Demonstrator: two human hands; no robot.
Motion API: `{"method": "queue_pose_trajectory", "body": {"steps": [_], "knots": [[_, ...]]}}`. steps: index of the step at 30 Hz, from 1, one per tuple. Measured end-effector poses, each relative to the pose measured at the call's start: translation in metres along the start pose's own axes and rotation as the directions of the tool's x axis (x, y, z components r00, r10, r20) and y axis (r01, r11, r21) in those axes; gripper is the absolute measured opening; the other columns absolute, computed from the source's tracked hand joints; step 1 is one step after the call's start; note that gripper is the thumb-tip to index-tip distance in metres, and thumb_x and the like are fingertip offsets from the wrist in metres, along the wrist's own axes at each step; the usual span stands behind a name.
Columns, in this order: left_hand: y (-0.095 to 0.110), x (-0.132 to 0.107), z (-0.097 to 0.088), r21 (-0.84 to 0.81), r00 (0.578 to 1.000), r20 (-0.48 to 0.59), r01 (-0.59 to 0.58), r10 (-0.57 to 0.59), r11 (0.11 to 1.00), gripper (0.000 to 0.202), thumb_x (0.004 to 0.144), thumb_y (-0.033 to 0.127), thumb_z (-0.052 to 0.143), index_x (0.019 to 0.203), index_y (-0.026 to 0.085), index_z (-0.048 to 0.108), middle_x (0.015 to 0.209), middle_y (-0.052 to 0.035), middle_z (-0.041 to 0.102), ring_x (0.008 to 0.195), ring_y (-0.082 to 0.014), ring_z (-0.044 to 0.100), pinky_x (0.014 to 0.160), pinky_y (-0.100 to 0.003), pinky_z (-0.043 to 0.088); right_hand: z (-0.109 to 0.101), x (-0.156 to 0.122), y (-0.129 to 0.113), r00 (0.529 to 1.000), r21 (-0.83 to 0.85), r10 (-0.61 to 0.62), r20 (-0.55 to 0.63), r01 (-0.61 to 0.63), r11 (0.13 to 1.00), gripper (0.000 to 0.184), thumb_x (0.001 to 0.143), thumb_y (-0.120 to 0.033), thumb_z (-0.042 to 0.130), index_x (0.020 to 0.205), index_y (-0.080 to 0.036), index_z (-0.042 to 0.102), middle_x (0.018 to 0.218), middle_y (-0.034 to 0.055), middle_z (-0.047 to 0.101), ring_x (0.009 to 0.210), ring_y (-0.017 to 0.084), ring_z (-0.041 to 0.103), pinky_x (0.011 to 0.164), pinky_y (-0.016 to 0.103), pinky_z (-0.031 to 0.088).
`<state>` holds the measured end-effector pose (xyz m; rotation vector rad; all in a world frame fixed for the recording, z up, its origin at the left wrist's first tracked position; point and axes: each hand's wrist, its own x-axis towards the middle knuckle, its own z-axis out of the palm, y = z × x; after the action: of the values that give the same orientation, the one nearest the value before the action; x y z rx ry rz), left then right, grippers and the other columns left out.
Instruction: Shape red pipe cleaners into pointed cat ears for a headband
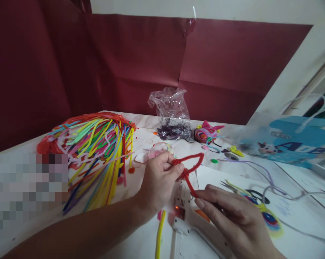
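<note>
A red pipe cleaner (196,163), bent into a pointed loop, is held above the table between both hands. My left hand (159,178) pinches it where the loop closes. With thumb and fingertips, my right hand (229,216) grips the straight lower end. Beneath them lies a white glue gun (182,219) with a small orange light glowing on its body. A yellow pipe cleaner (159,235) rests left of the glue gun. To the right, a pair of scissors (255,196) lies partly over a drawing with colourful eyes (270,219).
Many coloured pipe cleaners (105,144) spill from a red bag at the left. Farther back stand a clear plastic bag (173,108) with dark strands and a pink figure (207,133). A blue-and-white carrier bag (294,140) stands at the right. A cable (300,230) crosses the right side.
</note>
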<state>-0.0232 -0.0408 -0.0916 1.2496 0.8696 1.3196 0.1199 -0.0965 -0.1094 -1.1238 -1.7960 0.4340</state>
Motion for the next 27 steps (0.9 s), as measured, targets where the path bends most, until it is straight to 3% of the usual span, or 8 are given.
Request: {"method": "queue_pose_trajectory", "body": {"steps": [4, 8, 14, 20, 27], "knots": [[0.002, -0.001, 0.0, -0.06, 0.997, 0.002, 0.078, -0.078, 0.995, 0.01, 0.069, 0.021, 0.061, 0.067, 0.014, 0.055, 0.056, -0.0005, 0.061, 0.051, -0.0096, 0.055, 0.051, -0.02, 0.043, 0.001, 0.002, 0.0, 0.999, 0.008, 0.032, -0.026, -0.032, 0.999, 0.02, 0.079, -0.03, 0.055, 0.064, -0.023, 0.067, 0.058, 0.0033, 0.063, 0.052, 0.018, 0.056, 0.044, 0.025, 0.042], [0.01, -0.001, 0.0, -0.151, 0.983, 0.003, 0.181, -0.182, 0.972, 0.009, 0.069, 0.021, 0.061, 0.071, 0.012, 0.057, 0.058, -0.0005, 0.06, 0.05, -0.0082, 0.055, 0.055, -0.021, 0.044, -0.004, 0.009, 0.003, 0.984, 0.05, 0.177, -0.014, -0.176, 0.983, 0.022, 0.078, -0.031, 0.054, 0.062, -0.019, 0.063, 0.055, 0.0014, 0.059, 0.05, 0.015, 0.052, 0.043, 0.023, 0.041], [0.013, -0.002, -0.001, -0.213, 0.97, 0.032, 0.242, -0.241, 0.947, 0.01, 0.069, 0.019, 0.06, 0.074, 0.011, 0.06, 0.061, -0.0013, 0.059, 0.05, -0.0067, 0.052, 0.052, -0.018, 0.04, -0.007, 0.014, 0.009, 0.948, 0.117, 0.316, 0.035, -0.317, 0.941, 0.023, 0.075, -0.033, 0.057, 0.06, -0.017, 0.061, 0.052, 0.0, 0.055, 0.047, 0.013, 0.048, 0.044, 0.021, 0.041], [0.01, -0.004, 0.002, -0.189, 0.971, 0.054, 0.237, -0.231, 0.953, 0.01, 0.068, 0.02, 0.061, 0.071, 0.01, 0.06, 0.059, -0.0016, 0.059, 0.049, -0.0069, 0.052, 0.052, -0.02, 0.041, -0.004, 0.015, 0.006, 0.954, 0.145, 0.296, 0.041, -0.299, 0.943, 0.024, 0.074, -0.039, 0.058, 0.075, -0.017, 0.068, 0.056, 0.0011, 0.06, 0.045, 0.012, 0.048, 0.04, 0.02, 0.04], [0.01, -0.004, 0.003, -0.085, 0.979, 0.046, 0.202, -0.199, 0.976, 0.011, 0.066, 0.018, 0.061, 0.059, 0.011, 0.056, 0.053, -0.0009, 0.058, 0.046, -0.0067, 0.05, 0.048, -0.019, 0.039, -0.009, 0.016, 0.006, 0.961, 0.121, 0.271, 0.051, -0.275, 0.954, 0.023, 0.076, -0.037, 0.057, 0.063, -0.019, 0.064, 0.059, 0.0021, 0.061, 0.054, 0.016, 0.053, 0.049, 0.022, 0.044]]}}
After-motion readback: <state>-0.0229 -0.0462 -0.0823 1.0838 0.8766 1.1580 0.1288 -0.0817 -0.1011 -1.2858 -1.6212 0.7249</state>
